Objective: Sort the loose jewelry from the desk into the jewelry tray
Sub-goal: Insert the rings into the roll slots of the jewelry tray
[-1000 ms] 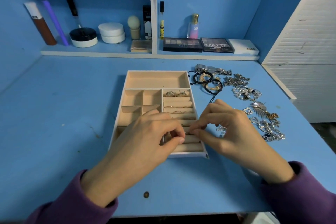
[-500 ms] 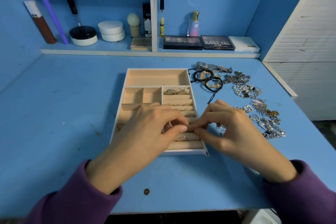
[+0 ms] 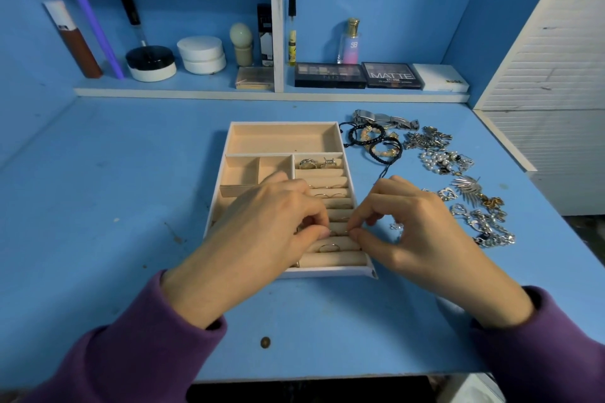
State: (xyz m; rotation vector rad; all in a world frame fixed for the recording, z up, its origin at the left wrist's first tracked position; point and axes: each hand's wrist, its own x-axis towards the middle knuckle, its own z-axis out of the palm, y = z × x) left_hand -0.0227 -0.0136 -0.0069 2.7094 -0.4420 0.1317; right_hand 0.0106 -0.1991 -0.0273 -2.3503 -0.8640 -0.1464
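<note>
Beige jewelry tray [image 3: 229, 154] on blue worktop [image 3: 98, 190]: rings [image 3: 319, 163] fill several roll slots. Left hand [image 3: 262, 222] and right hand [image 3: 415, 226] pinch something tiny, probably a ring, over a slot. Bracelets [image 3: 373, 141] and chains [image 3: 484, 226] remain beside it, unsorted.

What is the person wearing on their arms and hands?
Both arms have purple sleeves, one on the left and one on the right, with soft-looking cuffs ending at the wrists. The left hand and right hand are bare: no gloves, rings, bracelets or watch show.
</note>
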